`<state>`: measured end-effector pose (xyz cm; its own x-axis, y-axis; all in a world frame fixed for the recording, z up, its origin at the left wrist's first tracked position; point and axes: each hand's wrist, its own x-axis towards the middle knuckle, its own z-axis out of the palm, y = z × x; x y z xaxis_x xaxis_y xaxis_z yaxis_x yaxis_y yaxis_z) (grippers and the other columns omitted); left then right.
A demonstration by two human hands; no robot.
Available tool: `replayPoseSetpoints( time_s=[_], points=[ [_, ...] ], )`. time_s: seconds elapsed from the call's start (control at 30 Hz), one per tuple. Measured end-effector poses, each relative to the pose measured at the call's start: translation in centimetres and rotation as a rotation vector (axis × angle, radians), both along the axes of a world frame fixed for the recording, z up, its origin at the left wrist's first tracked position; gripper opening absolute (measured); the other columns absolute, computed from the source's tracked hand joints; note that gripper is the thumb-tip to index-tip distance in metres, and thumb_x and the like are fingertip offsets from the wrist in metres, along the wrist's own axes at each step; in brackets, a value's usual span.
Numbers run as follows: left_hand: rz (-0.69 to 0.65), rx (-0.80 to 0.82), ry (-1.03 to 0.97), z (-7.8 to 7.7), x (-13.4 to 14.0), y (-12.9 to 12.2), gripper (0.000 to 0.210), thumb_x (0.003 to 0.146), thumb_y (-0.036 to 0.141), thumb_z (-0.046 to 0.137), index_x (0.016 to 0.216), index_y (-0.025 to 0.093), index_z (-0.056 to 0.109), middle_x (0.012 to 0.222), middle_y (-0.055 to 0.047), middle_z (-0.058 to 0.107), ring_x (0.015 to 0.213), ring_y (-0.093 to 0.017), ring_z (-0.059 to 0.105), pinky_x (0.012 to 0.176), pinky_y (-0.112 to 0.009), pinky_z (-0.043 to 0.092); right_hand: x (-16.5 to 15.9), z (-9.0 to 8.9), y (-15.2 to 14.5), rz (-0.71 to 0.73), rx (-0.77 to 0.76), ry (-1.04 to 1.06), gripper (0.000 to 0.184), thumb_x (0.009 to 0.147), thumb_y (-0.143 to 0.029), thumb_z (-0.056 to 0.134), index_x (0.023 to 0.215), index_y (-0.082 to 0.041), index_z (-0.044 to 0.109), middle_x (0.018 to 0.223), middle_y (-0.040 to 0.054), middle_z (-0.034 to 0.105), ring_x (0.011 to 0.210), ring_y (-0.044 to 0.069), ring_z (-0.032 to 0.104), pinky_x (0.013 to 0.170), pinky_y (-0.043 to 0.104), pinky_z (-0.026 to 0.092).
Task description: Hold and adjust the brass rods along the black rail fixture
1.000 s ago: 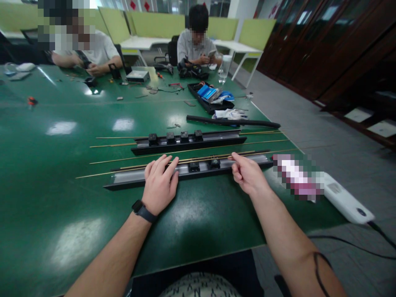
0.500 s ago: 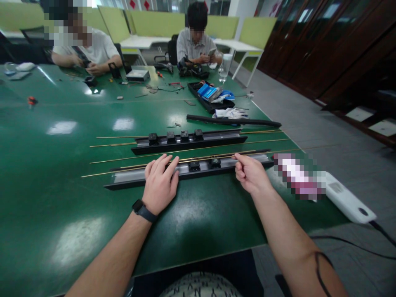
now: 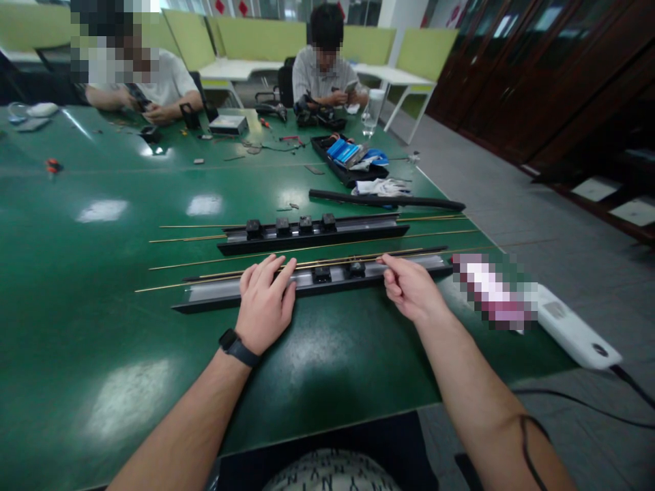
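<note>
A long black channel with a silvery inner face (image 3: pixel 205 299) lies across the table before me. My left hand (image 3: pixel 266 300) rests over its left half, palm down, fingers stretched out. Toward its right end my right hand (image 3: pixel 410 288) pinches a thin brass-coloured rod (image 3: pixel 335 263) between thumb and forefinger. The rod runs along the channel's far edge; where its ends lie is hard to tell. Between my hands, two small black blocks (image 3: pixel 322 274) sit in the channel. Behind it lies a similar channel (image 3: pixel 371 233) with several black blocks, and more thin rods (image 3: pixel 205 261) lie around.
A black tube (image 3: pixel 383 199), white gloves (image 3: pixel 381 187) and a black tray (image 3: pixel 348 177) with blue items lie farther back. At right is a white power strip (image 3: pixel 573 327) with a cable. Two people sit across the green table (image 3: pixel 123 259).
My right hand has shifted slightly left along the channel, still pinching the rod. My left hand stays in place.
</note>
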<state>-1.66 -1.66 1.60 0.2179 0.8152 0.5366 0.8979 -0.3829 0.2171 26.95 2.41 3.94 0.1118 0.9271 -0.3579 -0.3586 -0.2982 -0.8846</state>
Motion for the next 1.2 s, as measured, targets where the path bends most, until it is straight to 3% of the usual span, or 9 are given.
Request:
replayPoseSetpoints(
  time_s=[0.23,0.67,1.0,1.2],
  points=[
    [-0.005,-0.01,-0.025,-0.02,-0.02,0.0,0.044,0.099,0.026,0.05,0.143,0.025,0.056,0.142,-0.012,0.061,0.141,-0.029,0.049,0.119,-0.05,0.029,0.42,-0.17,0.27,-0.097,0.005,-0.012,0.014,0.085,-0.026,0.074,0.085,-0.015,0.065,0.047,-0.0064,0.05,0.03,0.005,0.033,0.027,0.015,0.019],
    [-0.003,-0.02,-0.021,0.0,-0.02,0.01,0.044,0.099,0.027,0.05,0.143,0.024,0.056,0.142,-0.012,0.061,0.141,-0.028,0.048,0.118,-0.05,0.029,-0.03,-0.12,0.06,-0.009,0.006,-0.002,0.02,0.086,-0.031,0.076,0.091,-0.016,0.065,0.048,-0.0067,0.052,0.029,0.005,0.033,0.026,0.015,0.018],
    [-0.005,-0.015,-0.023,-0.03,-0.02,-0.01,0.044,0.1,0.027,0.05,0.144,0.025,0.055,0.142,-0.012,0.061,0.141,-0.029,0.049,0.117,-0.05,0.03,0.47,-0.09,0.36,-0.132,0.0,-0.012,0.014,0.088,-0.026,0.071,0.085,-0.016,0.063,0.046,-0.0068,0.049,0.029,0.005,0.033,0.026,0.015,0.018],
    [-0.004,-0.014,-0.019,0.07,0.01,0.0,0.043,0.1,0.027,0.049,0.143,0.025,0.056,0.141,-0.012,0.062,0.141,-0.029,0.049,0.117,-0.05,0.031,0.37,-0.11,0.35,-0.094,-0.009,-0.022,0.016,0.087,-0.03,0.073,0.088,-0.018,0.063,0.047,-0.0069,0.05,0.028,0.005,0.033,0.026,0.015,0.018]
  ],
)
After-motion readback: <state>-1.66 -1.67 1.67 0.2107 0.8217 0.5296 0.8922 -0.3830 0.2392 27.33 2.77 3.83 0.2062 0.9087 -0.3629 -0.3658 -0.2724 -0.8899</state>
